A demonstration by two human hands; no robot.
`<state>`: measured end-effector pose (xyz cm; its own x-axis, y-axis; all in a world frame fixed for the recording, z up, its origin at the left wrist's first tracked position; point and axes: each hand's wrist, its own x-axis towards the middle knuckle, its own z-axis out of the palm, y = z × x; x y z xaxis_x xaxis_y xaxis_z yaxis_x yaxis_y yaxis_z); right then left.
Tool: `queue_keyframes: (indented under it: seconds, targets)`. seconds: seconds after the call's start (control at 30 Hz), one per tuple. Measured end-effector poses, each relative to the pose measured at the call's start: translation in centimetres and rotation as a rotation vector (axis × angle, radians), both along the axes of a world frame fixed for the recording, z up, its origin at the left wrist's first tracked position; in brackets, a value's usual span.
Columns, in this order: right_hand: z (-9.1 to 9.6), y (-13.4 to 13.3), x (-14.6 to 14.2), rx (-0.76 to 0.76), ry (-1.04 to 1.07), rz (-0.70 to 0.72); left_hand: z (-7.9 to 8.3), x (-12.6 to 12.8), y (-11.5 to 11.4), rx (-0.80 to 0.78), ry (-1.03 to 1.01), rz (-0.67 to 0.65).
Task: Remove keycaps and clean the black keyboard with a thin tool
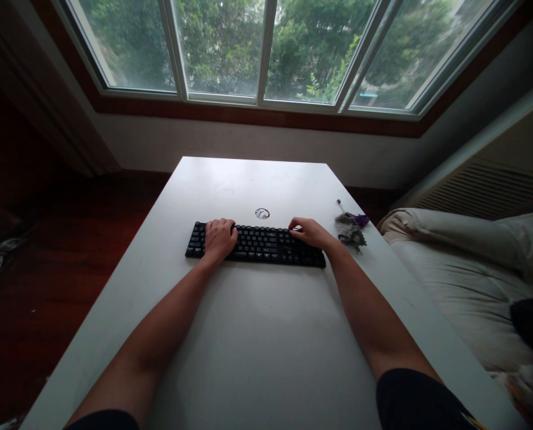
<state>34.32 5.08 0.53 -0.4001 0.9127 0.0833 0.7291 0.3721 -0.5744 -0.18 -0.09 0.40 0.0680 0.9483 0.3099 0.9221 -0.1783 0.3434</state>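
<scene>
On keyboard [260, 245]: left fingers [220, 224] draped together, right fingers [299, 221] curled.

Left hand [220, 240] hides probably several keyboard [260, 243] keys.

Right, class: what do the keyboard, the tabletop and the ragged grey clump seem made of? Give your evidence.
Keyboard: probably matte black plastic; little shine shows.
Tabletop: smooth white, satin, perhaps laminate or painted wood; its far end catches a soft sheen.
Grey clump: dull, perhaps cloth or fibre, judging by ragged edges; too small to be sure.
</scene>
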Motion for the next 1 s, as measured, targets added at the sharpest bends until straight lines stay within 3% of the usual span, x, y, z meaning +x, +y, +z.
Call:
queue_keyframes:
  seconds: [0.37, 0.7, 0.87, 1.0]
  targets:
    - [-0.6, 0.4, 0.8, -0.092, 0.077, 0.008, 0.0, 0.0, 0.0, 0.012, -0.001, -0.005]
    - [-1.3, 0.8, 0.1, 0.129, 0.034, -0.084, 0.0, 0.1, 0.0, 0.005, -0.002, 0.001]
    - [-1.0, 0.8, -0.4, 0.157, -0.079, -0.086, -0.3, 0.0, 0.2, 0.039, -0.005, -0.007]
    - [-1.3, 0.8, -0.5, 0.086, -0.047, -0.104, -0.2, 0.0, 0.1, 0.030, -0.001, -0.009]
